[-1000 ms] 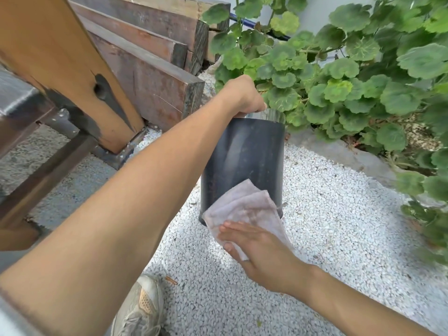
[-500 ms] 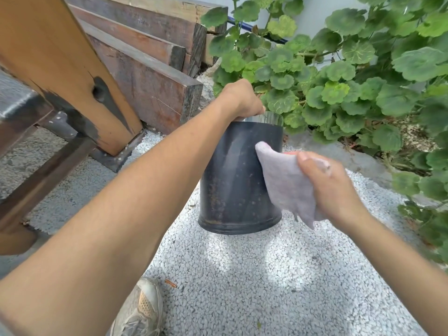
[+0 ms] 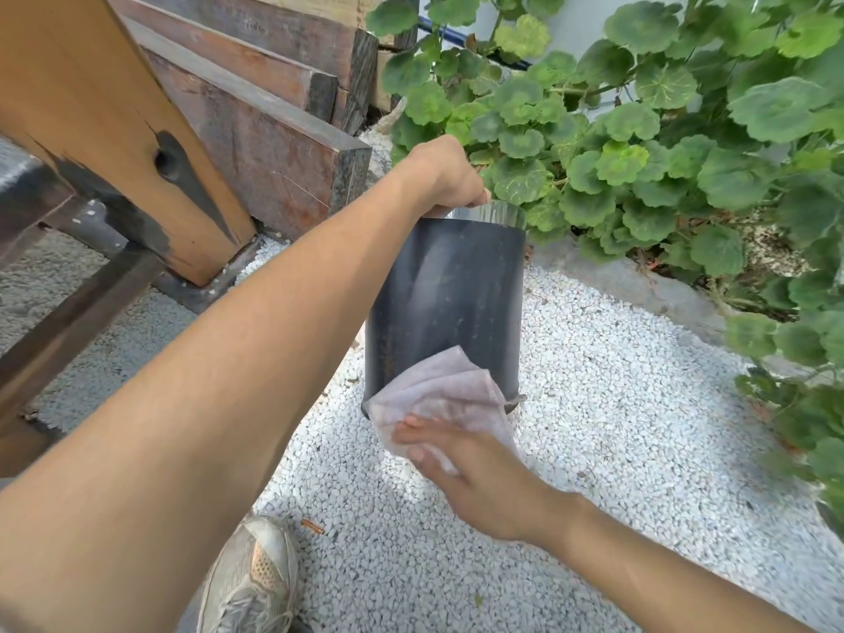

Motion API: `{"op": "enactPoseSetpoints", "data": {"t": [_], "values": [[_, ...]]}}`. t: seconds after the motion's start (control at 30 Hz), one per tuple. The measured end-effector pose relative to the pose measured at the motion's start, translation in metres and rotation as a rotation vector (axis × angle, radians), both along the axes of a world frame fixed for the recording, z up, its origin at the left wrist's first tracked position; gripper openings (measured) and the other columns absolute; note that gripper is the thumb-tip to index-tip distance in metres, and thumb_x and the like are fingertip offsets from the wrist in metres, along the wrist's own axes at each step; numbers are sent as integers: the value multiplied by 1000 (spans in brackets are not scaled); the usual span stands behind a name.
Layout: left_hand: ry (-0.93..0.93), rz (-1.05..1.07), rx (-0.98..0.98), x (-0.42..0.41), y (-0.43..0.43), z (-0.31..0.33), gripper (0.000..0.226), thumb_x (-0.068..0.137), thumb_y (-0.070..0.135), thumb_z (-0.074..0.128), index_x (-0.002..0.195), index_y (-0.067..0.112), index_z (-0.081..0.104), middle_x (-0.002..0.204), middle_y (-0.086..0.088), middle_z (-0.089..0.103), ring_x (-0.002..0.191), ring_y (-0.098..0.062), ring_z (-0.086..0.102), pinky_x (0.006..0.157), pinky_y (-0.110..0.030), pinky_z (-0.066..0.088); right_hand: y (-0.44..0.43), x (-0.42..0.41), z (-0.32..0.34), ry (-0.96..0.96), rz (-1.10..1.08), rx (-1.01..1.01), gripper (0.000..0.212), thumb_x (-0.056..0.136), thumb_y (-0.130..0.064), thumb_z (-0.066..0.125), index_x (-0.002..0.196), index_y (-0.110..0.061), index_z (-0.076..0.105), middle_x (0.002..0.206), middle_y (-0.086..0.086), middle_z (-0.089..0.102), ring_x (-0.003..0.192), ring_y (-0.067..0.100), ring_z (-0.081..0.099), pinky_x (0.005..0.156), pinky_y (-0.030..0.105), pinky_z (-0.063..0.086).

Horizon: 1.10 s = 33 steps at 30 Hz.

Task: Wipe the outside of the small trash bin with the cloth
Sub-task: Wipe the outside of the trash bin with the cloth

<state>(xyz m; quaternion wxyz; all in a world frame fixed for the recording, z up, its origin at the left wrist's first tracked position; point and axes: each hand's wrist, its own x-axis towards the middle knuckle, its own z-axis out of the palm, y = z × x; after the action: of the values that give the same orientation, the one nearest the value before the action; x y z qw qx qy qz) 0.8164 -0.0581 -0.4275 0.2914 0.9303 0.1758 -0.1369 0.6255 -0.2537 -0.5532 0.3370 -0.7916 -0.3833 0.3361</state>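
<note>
A small dark cylindrical trash bin (image 3: 445, 290) with a shiny metal rim stands on white gravel, tipped slightly toward me. My left hand (image 3: 445, 178) grips its top rim at the near left. A pale folded cloth (image 3: 445, 392) is pressed against the bin's lower front wall and covers part of its base. My right hand (image 3: 461, 468) lies flat on the cloth's lower part, fingers pointing left and holding it to the bin.
White gravel (image 3: 616, 427) covers the ground around the bin. Leafy green plants (image 3: 662, 153) crowd the right and back. Stacked dark timber beams (image 3: 274, 143) and a wooden bench leg (image 3: 105, 130) stand left. My shoe (image 3: 251, 582) is at the bottom.
My right hand carried the cloth from the bin's upper right side down to its lower front. The left hand stayed on the rim.
</note>
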Motion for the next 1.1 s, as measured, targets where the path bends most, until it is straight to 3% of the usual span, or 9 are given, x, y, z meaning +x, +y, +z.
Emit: {"op": "enactPoseSetpoints", "data": {"t": [0.17, 0.27, 0.33, 0.43, 0.6, 0.73, 0.83, 1.0, 1.1], "values": [[-24, 0, 5, 0, 1, -3, 34, 95, 36, 70, 93, 2, 69, 57, -8, 51, 52, -24, 49, 66, -29, 48, -16, 52, 48, 405, -268, 190, 32, 109, -40, 45, 121, -34, 74, 125, -13, 73, 117, 7, 67, 99, 30, 51], [-26, -7, 21, -3, 4, -7, 41, 92, 39, 73, 74, 5, 58, 66, -9, 59, 70, -28, 59, 67, -29, 49, -24, 89, 70, 206, -404, 231, 34, 103, -43, 45, 109, -30, 77, 111, -7, 77, 106, 12, 72, 91, 37, 54], [-48, -11, 31, -5, 2, -10, 41, 90, 40, 73, 90, -1, 69, 88, -14, 71, 87, -30, 65, 74, -30, 52, -20, 113, 76, -27, -469, 222, 32, 103, -42, 45, 105, -29, 75, 111, -10, 73, 109, 8, 66, 100, 39, 50], [-64, 19, 3, -8, -1, -10, 47, 95, 39, 64, 111, -4, 70, 109, -22, 73, 89, -33, 67, 61, -30, 44, 5, 142, 80, -256, -436, 153, 28, 108, -29, 47, 111, -19, 73, 140, -4, 59, 129, 8, 51, 111, 30, 35], [-83, 84, -179, -16, 6, -5, 53, 108, 40, 35, 121, 1, 68, 128, -21, 66, 108, -32, 62, 77, -29, 37, 53, 168, 87, -392, -259, 12, 33, 109, -28, 44, 115, -10, 70, 162, 6, 38, 152, 23, 29, 121, 40, 23], [-114, -10, -207, -25, 24, -3, 50, 108, 41, 35, 117, 2, 66, 119, -17, 69, 112, -30, 64, 79, -33, 43, 69, 174, 94, -385, -264, 38, 32, 108, -33, 45, 101, -15, 71, 116, 5, 63, 104, 17, 57, 89, 35, 40], [-179, -94, -214, -44, 63, -8, 48, 103, 57, 39, 104, 17, 67, 98, 6, 70, 95, -11, 64, 76, -31, 45, 59, 173, 85, -331, -340, 127, 39, 107, -39, 46, 70, -27, 54, 75, -14, 58, 69, -2, 50, 68, 33, 33], [-268, -359, -181, -72, 94, -31, 31, 102, 41, 57, 95, 16, 72, 97, 4, 71, 94, -15, 64, 92, -39, 49, 41, 178, 76, -120, -507, 263, 43, 91, -56, 51, 77, -16, 61, 70, -12, 57, 68, 6, 53, 72, 32, 40], [-328, -398, -200, -66, 81, -28, 28, 98, 35, 65, 88, 10, 74, 85, -6, 73, 79, -18, 64, 79, -38, 51, 31, 187, 84, -23, -493, 276, 43, 93, -49, 56, 76, -10, 62, 67, -4, 59, 64, 17, 56, 70, 38, 40]]}}
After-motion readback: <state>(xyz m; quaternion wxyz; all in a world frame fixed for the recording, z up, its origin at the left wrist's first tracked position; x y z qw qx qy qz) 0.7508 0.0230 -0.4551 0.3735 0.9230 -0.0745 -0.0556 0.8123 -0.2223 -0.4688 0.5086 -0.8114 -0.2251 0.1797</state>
